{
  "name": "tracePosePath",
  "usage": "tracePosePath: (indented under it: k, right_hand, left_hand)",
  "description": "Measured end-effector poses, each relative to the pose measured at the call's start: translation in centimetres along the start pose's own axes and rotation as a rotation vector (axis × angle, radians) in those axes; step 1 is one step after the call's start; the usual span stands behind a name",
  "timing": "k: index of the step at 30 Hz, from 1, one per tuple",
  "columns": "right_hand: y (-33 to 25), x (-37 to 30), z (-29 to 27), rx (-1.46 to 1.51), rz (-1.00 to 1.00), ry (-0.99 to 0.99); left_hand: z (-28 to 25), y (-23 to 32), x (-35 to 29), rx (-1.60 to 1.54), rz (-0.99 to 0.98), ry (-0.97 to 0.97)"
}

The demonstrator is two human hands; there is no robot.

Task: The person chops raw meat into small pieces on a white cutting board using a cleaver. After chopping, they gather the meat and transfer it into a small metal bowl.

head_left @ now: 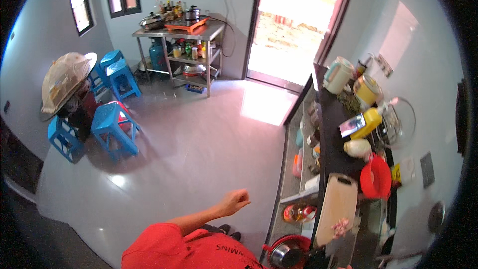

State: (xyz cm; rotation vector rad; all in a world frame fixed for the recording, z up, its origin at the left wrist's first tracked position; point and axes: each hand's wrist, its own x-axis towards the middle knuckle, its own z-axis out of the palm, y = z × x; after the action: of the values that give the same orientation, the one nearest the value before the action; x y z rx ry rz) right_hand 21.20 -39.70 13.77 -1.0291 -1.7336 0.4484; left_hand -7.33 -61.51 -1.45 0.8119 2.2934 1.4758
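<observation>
My left hand hangs in the air over the floor, left of the counter. Its fingers are curled in, and nothing shows in them. Of my right hand only a small bit shows at the lower edge, beside the counter; its fingers are mostly hidden. Close to it, a pale cutting board lies on the counter's edge, with pink chopped meat at its near end. Beyond the board are a red plastic basket and a pale cabbage.
The dark counter also bears a kettle, a yellow bottle and a phone. A red tub with a metal pot stands below. Blue stools are at the left; a steel table stands by the doorway.
</observation>
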Motion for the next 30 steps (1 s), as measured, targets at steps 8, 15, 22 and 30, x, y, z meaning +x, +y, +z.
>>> tracePosePath:
  k: [8,15,22,30]
  right_hand:
    - [-6.5,-5.9,21.5,0.482,-0.017,-0.77]
    - [-9.2,-16.2,40.7,0.132,-0.596,-1.216]
    - [0.0,-25.7,54.3,-0.641,-0.14,-1.793]
    - [-9.9,-26.2,69.3,-0.712,0.074,-1.712]
  left_hand:
    - [-8.5,-3.0,2.0,-0.057,-0.281,0.256]
    - [-22.5,-11.3,4.5,-0.142,-0.314,0.526]
    - [-37.7,-21.8,6.4,-0.177,-0.343,0.67]
    - [-52.9,-26.7,15.1,-0.299,-0.338,0.657]
